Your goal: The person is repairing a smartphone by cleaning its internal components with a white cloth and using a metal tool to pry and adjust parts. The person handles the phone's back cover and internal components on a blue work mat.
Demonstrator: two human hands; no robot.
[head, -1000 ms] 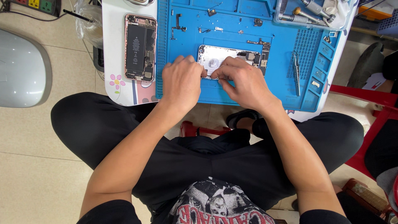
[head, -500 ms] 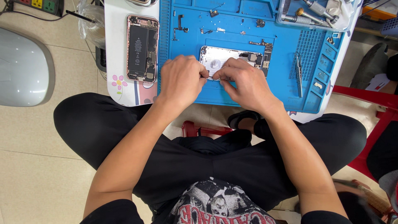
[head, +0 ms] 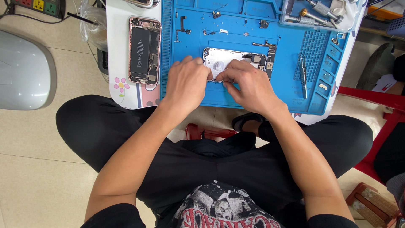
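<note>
My hands meet over the phone shell [head: 234, 59], which lies flat on the blue mat [head: 278, 90] with its long axis running left to right across me. The end with the small boards and camera parts points to my right; the bare silver end points left and is partly under my fingers. My left hand [head: 185, 82] is curled, fingertips pressed on the shell's near left edge. My right hand [head: 249, 84] is curled too, thumb and forefinger pinched at the near edge beside the left fingertips. I cannot tell whether anything small sits in that pinch.

The mat covers most of the counter [head: 118, 50] and reaches its near edge, just past my wrists. Free mat lies to the right of the shell, up to the tweezers [head: 303, 74], which lie lengthwise away from me. Small parts and a flex strip [head: 181, 26] are scattered on the mat beyond the shell. A second phone [head: 144, 50], opened, with a black battery, lies to the left on the white counter, long axis pointing away from me. A clear tray [head: 320, 14] with metal tools sits at the far right corner. A flower sticker [head: 121, 84] marks the counter's near left corner.
</note>
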